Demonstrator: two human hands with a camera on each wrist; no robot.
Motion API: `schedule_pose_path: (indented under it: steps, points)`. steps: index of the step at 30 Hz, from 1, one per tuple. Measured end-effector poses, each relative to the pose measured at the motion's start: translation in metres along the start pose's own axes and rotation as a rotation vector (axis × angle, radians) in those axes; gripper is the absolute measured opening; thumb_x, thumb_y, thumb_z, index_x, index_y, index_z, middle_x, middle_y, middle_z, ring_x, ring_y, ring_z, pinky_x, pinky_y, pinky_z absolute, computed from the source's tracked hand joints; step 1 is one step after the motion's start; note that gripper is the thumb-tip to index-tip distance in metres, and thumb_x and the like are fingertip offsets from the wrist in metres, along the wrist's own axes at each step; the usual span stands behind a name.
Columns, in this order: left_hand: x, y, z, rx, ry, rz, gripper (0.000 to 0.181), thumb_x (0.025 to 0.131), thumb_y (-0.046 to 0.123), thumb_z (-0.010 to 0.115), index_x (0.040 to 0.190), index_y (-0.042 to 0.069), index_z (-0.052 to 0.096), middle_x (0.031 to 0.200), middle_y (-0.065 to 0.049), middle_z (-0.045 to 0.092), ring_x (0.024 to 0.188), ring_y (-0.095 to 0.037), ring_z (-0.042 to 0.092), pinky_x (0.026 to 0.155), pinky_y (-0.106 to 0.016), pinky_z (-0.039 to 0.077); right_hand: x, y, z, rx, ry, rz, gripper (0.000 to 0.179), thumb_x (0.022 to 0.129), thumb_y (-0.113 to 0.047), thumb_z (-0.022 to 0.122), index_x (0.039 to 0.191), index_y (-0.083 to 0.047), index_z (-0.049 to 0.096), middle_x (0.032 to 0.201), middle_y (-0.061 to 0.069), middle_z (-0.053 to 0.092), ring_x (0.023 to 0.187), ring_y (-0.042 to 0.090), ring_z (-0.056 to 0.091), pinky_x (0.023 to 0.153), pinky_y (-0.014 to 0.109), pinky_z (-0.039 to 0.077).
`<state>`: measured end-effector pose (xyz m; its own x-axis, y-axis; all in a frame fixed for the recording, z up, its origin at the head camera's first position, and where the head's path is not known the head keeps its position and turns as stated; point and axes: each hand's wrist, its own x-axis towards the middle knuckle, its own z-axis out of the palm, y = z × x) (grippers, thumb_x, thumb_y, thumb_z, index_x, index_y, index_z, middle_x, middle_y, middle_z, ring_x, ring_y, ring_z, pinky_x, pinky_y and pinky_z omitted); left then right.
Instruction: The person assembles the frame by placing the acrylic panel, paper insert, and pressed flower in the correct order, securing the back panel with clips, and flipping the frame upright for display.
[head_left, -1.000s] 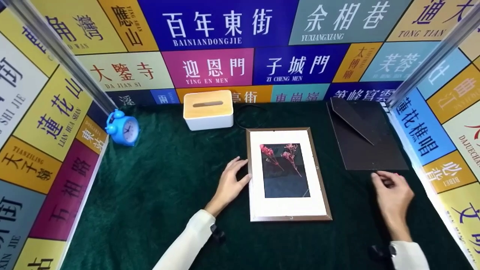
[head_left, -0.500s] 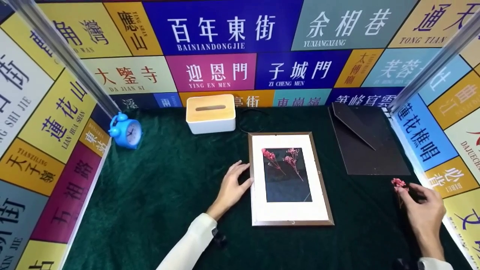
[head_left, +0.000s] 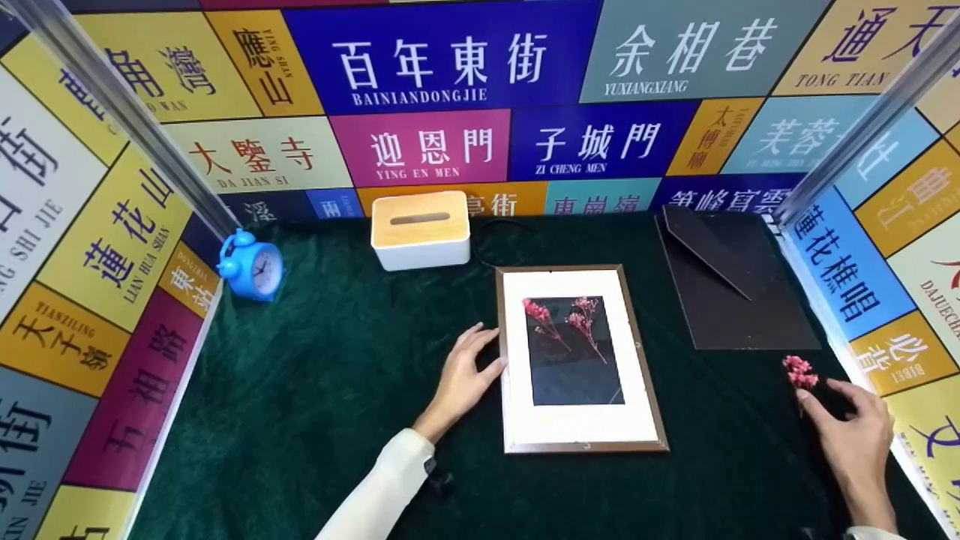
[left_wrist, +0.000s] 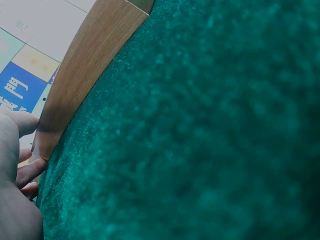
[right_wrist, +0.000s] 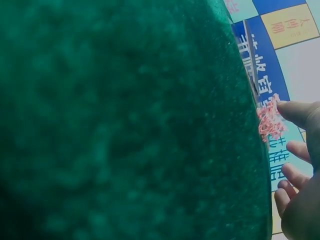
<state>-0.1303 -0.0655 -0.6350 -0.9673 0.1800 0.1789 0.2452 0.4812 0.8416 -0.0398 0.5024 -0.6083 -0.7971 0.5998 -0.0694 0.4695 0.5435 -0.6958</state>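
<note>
A brown picture frame (head_left: 660, 405) with a white mat lies flat on dark green cloth; two pink dried flower sprigs (head_left: 582, 321) rest in its dark window. My left hand (head_left: 461, 382) touches the frame's left side with thumb and fingertips, fingers spread; the left wrist view shows them at the brown wooden edge (left_wrist: 82, 75). At the right, a separate pink dried flower sprig (head_left: 799, 371) lies on the cloth. Beside it is my right hand (head_left: 855, 431), thumb at the sprig's lower part and the other fingers apart from it, as the right wrist view also shows.
A black backing board (head_left: 750, 319) with a slanting stand leg lies at the back right. Behind the frame stands a white tissue box (head_left: 421, 251) with a wooden lid, near a dark cable. A blue alarm clock (head_left: 251, 266) sits at the back left. Printed panels enclose three sides.
My right hand has moved right and toward me, and its fingers have spread away from the pink sprig, which now shows in full bloom on the cloth. The left hand stays at the frame.
</note>
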Motion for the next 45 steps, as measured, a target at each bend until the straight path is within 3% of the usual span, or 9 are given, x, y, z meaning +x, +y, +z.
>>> schedule_pose_path:
  steps: [4, 10, 15, 22, 27, 33, 37, 40, 45]
  points:
    - [0.0, 0.001, 0.0, -0.002, -0.003, -0.008, 0.053, 0.102, 0.023, 0.078, 0.15, 0.004, 0.067, 0.154, -0.015, 0.064, 0.157, -0.032, 0.044, 0.127, -0.058, 0.037, 0.0, 0.004, 0.002, 0.024, 0.001, -0.002, 0.07, 0.101, -0.036, 0.08, 0.156, 0.0, 0.058, 0.165, 0.022, 0.046, 0.148, 0.036, 0.037, 0.126, 0.051, 0.029]
    - [0.0, 0.002, -0.001, 0.007, 0.001, 0.0, 0.052, 0.102, 0.022, 0.078, 0.15, 0.004, 0.067, 0.153, -0.015, 0.065, 0.157, -0.032, 0.045, 0.127, -0.056, 0.038, 0.0, 0.007, 0.006, 0.034, 0.026, -0.039, 0.058, 0.1, -0.031, 0.082, 0.143, 0.005, 0.068, 0.159, 0.021, 0.052, 0.146, 0.034, 0.039, 0.123, 0.05, 0.029]
    - [0.0, 0.002, -0.001, 0.012, -0.002, -0.003, 0.052, 0.102, 0.023, 0.078, 0.15, 0.004, 0.067, 0.154, -0.015, 0.065, 0.157, -0.032, 0.045, 0.126, -0.057, 0.038, -0.003, 0.009, 0.008, 0.008, 0.019, -0.062, 0.047, 0.1, -0.026, 0.082, 0.129, 0.011, 0.074, 0.16, 0.021, 0.052, 0.148, 0.035, 0.035, 0.123, 0.052, 0.026]
    - [0.0, -0.001, -0.001, 0.006, 0.008, 0.009, 0.053, 0.101, 0.023, 0.079, 0.149, 0.003, 0.067, 0.153, -0.016, 0.066, 0.156, -0.033, 0.046, 0.126, -0.057, 0.039, -0.002, 0.007, 0.009, -0.021, 0.012, -0.114, 0.039, 0.101, -0.019, 0.08, 0.12, 0.015, 0.075, 0.157, 0.027, 0.054, 0.15, 0.04, 0.033, 0.125, 0.056, 0.023]
    - [0.0, -0.002, 0.0, 0.007, 0.014, 0.026, 0.054, 0.1, 0.022, 0.079, 0.148, 0.002, 0.068, 0.151, -0.017, 0.066, 0.156, -0.034, 0.047, 0.125, -0.057, 0.04, -0.005, 0.001, 0.013, -0.008, 0.08, -0.157, 0.032, 0.098, -0.016, 0.082, 0.111, 0.012, 0.08, 0.146, 0.023, 0.065, 0.137, 0.027, 0.042, 0.117, 0.044, 0.029]
    - [0.0, -0.002, 0.0, 0.011, 0.012, 0.018, 0.054, 0.1, 0.022, 0.079, 0.149, 0.003, 0.068, 0.152, -0.016, 0.066, 0.156, -0.034, 0.046, 0.126, -0.057, 0.039, -0.013, -0.022, 0.02, 0.087, 0.136, -0.231, 0.025, 0.093, -0.014, 0.087, 0.104, 0.008, 0.083, 0.127, -0.005, 0.075, 0.114, -0.009, 0.041, 0.104, 0.026, 0.032]
    - [0.0, -0.001, -0.001, 0.007, 0.015, 0.018, 0.053, 0.1, 0.021, 0.079, 0.148, 0.003, 0.068, 0.152, -0.016, 0.066, 0.156, -0.034, 0.046, 0.126, -0.057, 0.039, -0.02, -0.044, 0.027, 0.162, 0.139, -0.318, 0.019, 0.091, -0.01, 0.089, 0.1, 0.006, 0.084, 0.119, -0.017, 0.075, 0.115, -0.01, 0.046, 0.102, 0.02, 0.032]
    - [0.0, -0.001, 0.0, 0.004, 0.015, 0.022, 0.053, 0.1, 0.02, 0.079, 0.148, 0.002, 0.068, 0.151, -0.017, 0.067, 0.156, -0.034, 0.047, 0.125, -0.057, 0.04, -0.027, -0.06, 0.036, 0.196, 0.141, -0.39, 0.013, 0.089, -0.005, 0.09, 0.096, 0.004, 0.085, 0.118, -0.01, 0.078, 0.116, -0.008, 0.048, 0.1, 0.019, 0.032]
    - [0.0, -0.001, 0.0, 0.008, 0.009, 0.017, 0.053, 0.1, 0.021, 0.079, 0.148, 0.002, 0.068, 0.152, -0.017, 0.066, 0.156, -0.034, 0.046, 0.126, -0.057, 0.039, -0.039, -0.084, 0.053, 0.253, 0.125, -0.5, 0.007, 0.086, 0.004, 0.089, 0.091, 0.004, 0.084, 0.117, 0.015, 0.079, 0.114, -0.003, 0.051, 0.098, 0.018, 0.032]
